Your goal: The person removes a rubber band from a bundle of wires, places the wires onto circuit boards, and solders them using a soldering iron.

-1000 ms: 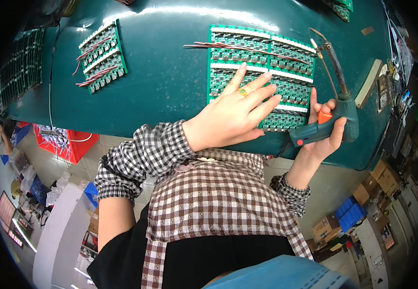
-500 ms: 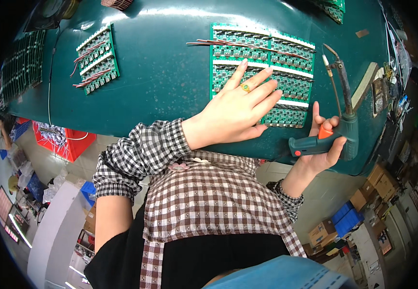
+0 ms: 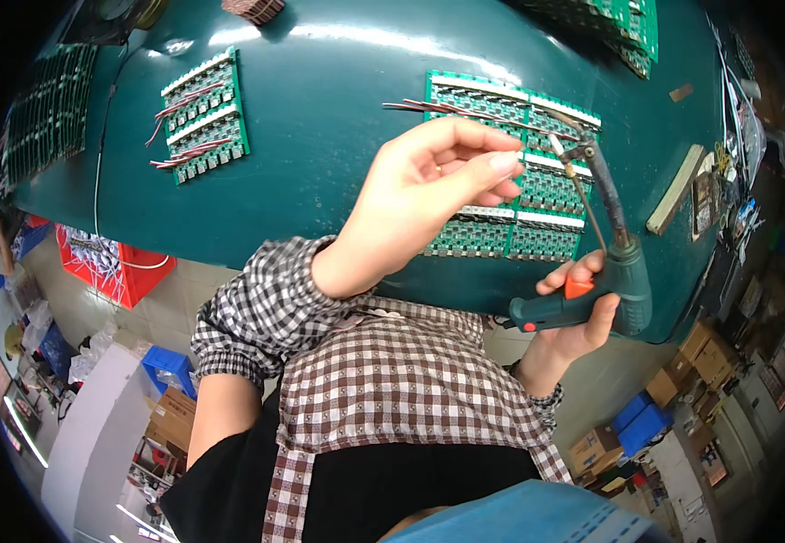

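Soldering gun [image 3: 591, 281] sits gripped in right hand [image 3: 573, 317], beside circuit-board panel [image 3: 537, 185].

Smaller green circuit board panel [image 3: 204, 116] with red leads, upper left of teal table [image 3: 320, 136]; wooden block [image 3: 675, 190] at right; red bin [image 3: 116, 267] on floor.

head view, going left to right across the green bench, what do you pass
dark strip of boards at the far left edge → small circuit board panel with red wires → left hand, raised with fingers curled → large circuit board panel → soldering gun held in the right hand → pale bar
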Demonstrator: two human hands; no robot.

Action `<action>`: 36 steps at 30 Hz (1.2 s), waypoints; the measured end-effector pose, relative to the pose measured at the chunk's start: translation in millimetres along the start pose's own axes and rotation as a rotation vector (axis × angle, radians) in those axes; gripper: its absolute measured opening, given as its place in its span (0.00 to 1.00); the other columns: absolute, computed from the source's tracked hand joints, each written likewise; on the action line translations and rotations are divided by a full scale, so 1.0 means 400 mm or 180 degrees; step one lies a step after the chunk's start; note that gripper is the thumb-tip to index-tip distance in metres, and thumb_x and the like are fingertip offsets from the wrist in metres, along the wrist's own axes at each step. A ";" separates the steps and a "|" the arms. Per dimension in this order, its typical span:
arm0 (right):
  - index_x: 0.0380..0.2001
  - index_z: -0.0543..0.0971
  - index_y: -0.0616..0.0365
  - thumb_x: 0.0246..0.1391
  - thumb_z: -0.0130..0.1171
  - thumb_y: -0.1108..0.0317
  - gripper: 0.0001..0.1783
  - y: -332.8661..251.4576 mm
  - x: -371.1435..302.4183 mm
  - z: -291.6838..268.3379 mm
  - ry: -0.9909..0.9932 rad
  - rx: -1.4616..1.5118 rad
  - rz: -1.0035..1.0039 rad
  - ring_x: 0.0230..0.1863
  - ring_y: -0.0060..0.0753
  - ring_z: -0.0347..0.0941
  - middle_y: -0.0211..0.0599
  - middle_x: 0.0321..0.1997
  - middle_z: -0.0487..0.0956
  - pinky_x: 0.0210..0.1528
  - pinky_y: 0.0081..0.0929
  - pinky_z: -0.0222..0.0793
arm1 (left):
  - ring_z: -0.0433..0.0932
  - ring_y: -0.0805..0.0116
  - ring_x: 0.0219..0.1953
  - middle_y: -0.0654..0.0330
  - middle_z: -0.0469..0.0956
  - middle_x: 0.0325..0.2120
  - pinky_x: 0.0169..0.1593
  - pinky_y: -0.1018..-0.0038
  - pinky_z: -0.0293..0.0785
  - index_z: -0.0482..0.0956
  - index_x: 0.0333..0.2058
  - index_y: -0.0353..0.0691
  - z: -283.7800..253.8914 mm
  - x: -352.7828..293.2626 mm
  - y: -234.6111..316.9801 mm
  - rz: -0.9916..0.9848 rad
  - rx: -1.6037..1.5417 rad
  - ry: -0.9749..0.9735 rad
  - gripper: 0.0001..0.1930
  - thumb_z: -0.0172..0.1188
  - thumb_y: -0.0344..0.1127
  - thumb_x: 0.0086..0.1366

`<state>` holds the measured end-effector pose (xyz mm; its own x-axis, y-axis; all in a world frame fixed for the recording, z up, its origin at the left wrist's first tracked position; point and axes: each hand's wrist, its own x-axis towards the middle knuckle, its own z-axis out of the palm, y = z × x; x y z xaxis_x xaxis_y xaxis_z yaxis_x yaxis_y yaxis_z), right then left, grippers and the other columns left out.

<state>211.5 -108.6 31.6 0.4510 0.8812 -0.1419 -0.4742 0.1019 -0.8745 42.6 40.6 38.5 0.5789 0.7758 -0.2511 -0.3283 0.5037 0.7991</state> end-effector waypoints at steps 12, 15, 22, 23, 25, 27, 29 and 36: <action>0.44 0.65 0.68 0.55 0.51 0.53 0.26 0.027 -0.031 0.059 -0.0097 -0.0280 0.0011 0.32 0.36 0.74 0.40 0.34 0.73 0.24 0.25 0.76 | 0.72 0.80 0.30 0.62 0.75 0.31 0.34 0.83 0.70 0.73 0.39 0.35 -0.018 -0.006 -0.006 -0.0306 -0.1214 0.0323 0.09 0.53 0.34 0.63; 0.44 0.65 0.68 0.54 0.52 0.53 0.27 0.028 -0.026 0.064 -0.0081 -0.0374 0.0005 0.32 0.36 0.74 0.40 0.34 0.73 0.24 0.25 0.76 | 0.72 0.80 0.29 0.63 0.75 0.30 0.33 0.83 0.70 0.73 0.38 0.36 -0.021 0.001 -0.008 -0.0283 -0.1332 0.0336 0.09 0.53 0.34 0.63; 0.44 0.64 0.68 0.56 0.50 0.54 0.25 0.022 -0.001 0.056 -0.0229 -0.0128 -0.0162 0.32 0.35 0.73 0.39 0.35 0.73 0.24 0.24 0.74 | 0.73 0.78 0.31 0.62 0.75 0.31 0.36 0.83 0.71 0.73 0.40 0.35 -0.022 -0.016 0.027 -0.0063 -0.0999 0.0448 0.10 0.55 0.33 0.62; 0.44 0.64 0.66 0.56 0.50 0.53 0.25 0.013 0.008 0.044 -0.0322 0.0079 -0.0098 0.33 0.34 0.72 0.37 0.35 0.73 0.24 0.23 0.73 | 0.74 0.77 0.32 0.62 0.75 0.32 0.37 0.82 0.71 0.72 0.42 0.34 -0.025 -0.021 0.044 0.0062 -0.0733 0.0495 0.11 0.55 0.33 0.62; 0.44 0.64 0.64 0.56 0.50 0.52 0.24 -0.013 0.013 0.007 -0.0052 0.0366 -0.0128 0.33 0.32 0.72 0.36 0.35 0.73 0.24 0.22 0.73 | 0.74 0.75 0.36 0.60 0.76 0.35 0.41 0.80 0.72 0.72 0.42 0.33 -0.058 -0.040 0.098 0.0717 0.0226 0.0475 0.12 0.56 0.30 0.61; 0.43 0.64 0.62 0.57 0.49 0.52 0.23 -0.033 0.041 -0.036 -0.0055 0.0474 -0.0204 0.33 0.30 0.72 0.35 0.34 0.72 0.24 0.20 0.72 | 0.75 0.74 0.37 0.61 0.76 0.34 0.42 0.80 0.71 0.73 0.40 0.33 -0.103 -0.016 0.149 0.1561 0.1334 0.0540 0.10 0.57 0.30 0.60; 0.42 0.66 0.62 0.56 0.51 0.53 0.22 -0.025 0.073 -0.051 -0.0031 0.0620 -0.0292 0.31 0.31 0.73 0.35 0.33 0.73 0.24 0.24 0.74 | 0.75 0.75 0.35 0.62 0.77 0.31 0.41 0.80 0.71 0.76 0.35 0.36 -0.144 0.054 0.226 0.1974 0.2995 0.0744 0.07 0.59 0.29 0.57; 0.41 0.66 0.60 0.55 0.53 0.51 0.23 -0.001 0.118 -0.097 0.0024 0.0554 -0.0245 0.29 0.28 0.72 0.33 0.32 0.72 0.21 0.21 0.72 | 0.73 0.55 0.38 0.55 0.74 0.30 0.41 0.65 0.69 0.76 0.32 0.40 -0.259 0.258 0.179 0.2594 0.4662 0.0969 0.08 0.57 0.33 0.52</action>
<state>262.5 -84.8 7.4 0.4965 0.8642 -0.0816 -0.5614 0.2479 -0.7896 1.4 196.1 13.3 0.4106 0.7634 0.4987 0.5661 -0.6421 0.5169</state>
